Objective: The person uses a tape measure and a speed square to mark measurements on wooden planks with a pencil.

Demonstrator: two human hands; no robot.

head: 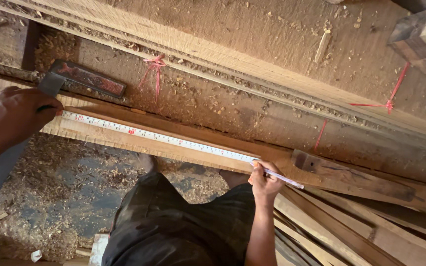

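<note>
Left hand point(11, 118) pins white tape measure point(159, 137) on plank point(124, 140); right hand point(265, 181) pinches tape's other end.

Head view, steeply downward, close

The plank point(124, 135) is showing pale raw wood, matt and rough-sawn, with a darker brown strip along its far edge. The tape measure point(159, 137) lying along it is looking like thin, smooth, white painted metal, catching a slight sheen. The square point(87, 78) is showing a dull grey metal blade and a dark, worn stock, possibly wood, though dust is blurring it. Sawdust and shavings are coating the floor point(60, 197) in a coarse, dry layer. The stacked boards point(331, 231) are looking smoother and browner. The red string point(155, 66) is looking like frayed, glossy plastic.
</note>
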